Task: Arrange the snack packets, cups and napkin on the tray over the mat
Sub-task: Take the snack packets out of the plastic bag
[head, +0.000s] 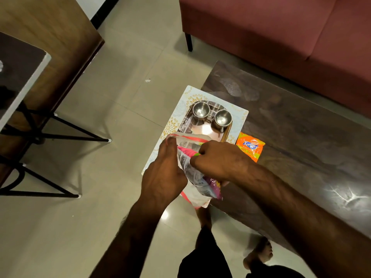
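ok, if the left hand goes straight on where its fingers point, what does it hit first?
Likely the tray, at its left rim, on the mat, short of the left cup. The left hand pinches the bag above them, so height is unclear.

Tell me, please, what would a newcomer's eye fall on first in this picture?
The left hand and the right hand grip a clear plastic bag of colourful packets in the middle, above the near end of the mat. Beyond them two shiny steel cups stand on the tray, and an orange snack packet lies on the dark table, right of the mat.
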`<state>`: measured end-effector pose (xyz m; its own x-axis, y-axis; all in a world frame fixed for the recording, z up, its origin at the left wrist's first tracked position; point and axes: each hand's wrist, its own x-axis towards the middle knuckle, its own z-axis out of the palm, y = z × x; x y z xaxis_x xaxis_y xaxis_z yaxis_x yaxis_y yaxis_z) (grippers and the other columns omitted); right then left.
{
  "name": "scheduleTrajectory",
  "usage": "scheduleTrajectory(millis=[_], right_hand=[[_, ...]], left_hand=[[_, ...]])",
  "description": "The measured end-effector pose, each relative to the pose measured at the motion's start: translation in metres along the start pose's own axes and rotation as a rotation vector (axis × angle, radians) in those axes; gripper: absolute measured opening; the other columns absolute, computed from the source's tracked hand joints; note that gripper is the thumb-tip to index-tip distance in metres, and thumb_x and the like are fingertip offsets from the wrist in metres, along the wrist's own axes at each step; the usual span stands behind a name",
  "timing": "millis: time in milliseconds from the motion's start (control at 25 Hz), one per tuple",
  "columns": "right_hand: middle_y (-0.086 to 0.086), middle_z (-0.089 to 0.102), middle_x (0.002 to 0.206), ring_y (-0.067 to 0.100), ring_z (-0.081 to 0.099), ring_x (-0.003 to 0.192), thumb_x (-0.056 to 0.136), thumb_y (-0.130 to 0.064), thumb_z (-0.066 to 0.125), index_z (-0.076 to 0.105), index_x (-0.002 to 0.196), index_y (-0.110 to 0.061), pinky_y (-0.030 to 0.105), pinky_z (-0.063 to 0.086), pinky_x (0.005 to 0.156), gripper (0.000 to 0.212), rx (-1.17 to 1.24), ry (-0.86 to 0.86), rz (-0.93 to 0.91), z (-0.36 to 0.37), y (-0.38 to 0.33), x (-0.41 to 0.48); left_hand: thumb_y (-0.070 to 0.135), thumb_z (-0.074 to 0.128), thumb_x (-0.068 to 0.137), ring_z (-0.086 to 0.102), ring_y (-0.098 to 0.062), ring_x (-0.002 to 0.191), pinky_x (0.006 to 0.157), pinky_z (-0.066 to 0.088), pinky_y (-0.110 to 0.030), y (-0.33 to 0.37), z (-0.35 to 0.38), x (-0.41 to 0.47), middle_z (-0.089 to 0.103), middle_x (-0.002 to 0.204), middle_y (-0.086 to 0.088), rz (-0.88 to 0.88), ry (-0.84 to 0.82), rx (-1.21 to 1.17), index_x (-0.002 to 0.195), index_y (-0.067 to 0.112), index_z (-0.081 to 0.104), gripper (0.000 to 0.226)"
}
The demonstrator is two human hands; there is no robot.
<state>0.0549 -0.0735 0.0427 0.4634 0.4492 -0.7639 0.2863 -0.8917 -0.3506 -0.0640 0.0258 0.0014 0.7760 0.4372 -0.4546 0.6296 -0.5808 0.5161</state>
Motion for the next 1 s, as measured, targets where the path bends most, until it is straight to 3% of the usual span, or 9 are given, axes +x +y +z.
scheduleTrajectory(millis=[80,160,240,320,440,560,680,840,1000], right_hand=[[0.001,0.072,0.099,0.021,0.07,0.072,0.086,-0.046,0.053,0.069,0.104,-0.024,0.034,0.061,0.069,0.032,0.086,-0.022,0.001,-0.017,0.009,-0.021],[-0.005,0.072,0.109,0.02,0.071,0.093,0.086,-0.05,0.058,0.069,0.116,-0.032,0.041,0.06,0.085,0.037,0.23,-0.002,-0.042,-0.027,0.02,-0.044],[-0.009,0.072,0.103,0.016,0.069,0.097,0.083,-0.057,0.059,0.061,0.122,-0.041,0.039,0.056,0.087,0.043,0.329,0.158,-0.084,-0.031,0.03,-0.06],[-0.012,0.07,0.096,0.015,0.067,0.09,0.084,-0.059,0.06,0.053,0.122,-0.041,0.035,0.053,0.079,0.043,0.258,0.404,-0.062,-0.023,0.036,-0.065],[-0.009,0.064,0.11,0.019,0.065,0.094,0.084,-0.057,0.064,0.046,0.12,-0.035,0.036,0.052,0.077,0.046,0.221,0.523,-0.098,0.006,0.033,-0.06],[-0.009,0.061,0.108,0.011,0.06,0.099,0.084,-0.049,0.068,0.053,0.115,-0.03,0.032,0.049,0.078,0.039,0.337,0.459,-0.243,0.038,0.035,-0.051],[-0.001,0.066,0.101,0.01,0.069,0.088,0.086,-0.03,0.078,0.059,0.107,-0.027,0.028,0.055,0.07,0.029,0.874,0.308,-0.164,0.042,0.048,-0.046],[0.013,0.072,0.114,0.021,0.076,0.09,0.077,-0.024,0.088,0.06,0.125,-0.019,0.023,0.055,0.057,0.055,1.197,0.055,-0.05,0.034,0.061,-0.042],[0.018,0.078,0.109,0.031,0.078,0.095,0.082,-0.007,0.081,0.071,0.121,-0.009,0.033,0.062,0.072,0.04,1.359,-0.06,-0.115,0.038,0.062,-0.045]], left_hand=[[0.015,0.05,0.092,0.059,-0.027,0.12,0.095,0.052,-0.043,-0.002,-0.002,0.001,0.05,0.144,0.003,-0.05,0.075,-0.053,0.144,0.026,0.039,0.054],[0.02,0.044,0.099,0.059,-0.025,0.119,0.101,0.048,-0.043,-0.001,-0.002,0.0,0.058,0.135,0.003,-0.065,0.054,-0.167,0.136,0.028,0.05,0.039],[0.036,0.038,0.104,0.065,-0.024,0.107,0.096,0.049,-0.042,0.003,-0.001,-0.004,0.069,0.117,0.002,-0.103,0.04,-0.297,0.12,0.028,0.062,0.03],[0.065,0.029,0.098,0.068,-0.015,0.089,0.082,0.05,-0.034,0.012,-0.001,-0.009,0.074,0.088,0.004,-0.165,0.056,-0.432,0.101,0.027,0.068,0.054],[0.093,0.03,0.075,0.072,-0.013,0.082,0.078,0.057,-0.033,0.027,-0.003,-0.008,0.078,0.092,-0.001,-0.195,-0.082,-0.754,0.109,0.028,0.073,0.085],[0.068,0.053,0.086,0.076,-0.022,0.085,0.074,0.061,-0.038,0.03,0.001,-0.009,0.079,0.095,-0.008,-0.059,-0.151,-0.857,0.108,0.023,0.075,0.054],[0.026,0.064,0.093,0.078,-0.025,0.092,0.075,0.061,-0.034,0.02,0.004,-0.011,0.08,0.102,-0.006,-0.05,-0.129,-0.974,0.113,0.018,0.075,0.024],[0.029,0.066,0.087,0.076,-0.031,0.1,0.088,0.061,-0.04,0.01,0.007,-0.016,0.078,0.111,-0.01,-0.071,-0.216,-1.064,0.118,0.018,0.074,0.033],[0.035,0.064,0.09,0.075,-0.029,0.103,0.089,0.06,-0.04,0.012,0.006,-0.024,0.077,0.115,-0.007,-0.016,-0.268,-0.986,0.121,0.021,0.071,0.036]])
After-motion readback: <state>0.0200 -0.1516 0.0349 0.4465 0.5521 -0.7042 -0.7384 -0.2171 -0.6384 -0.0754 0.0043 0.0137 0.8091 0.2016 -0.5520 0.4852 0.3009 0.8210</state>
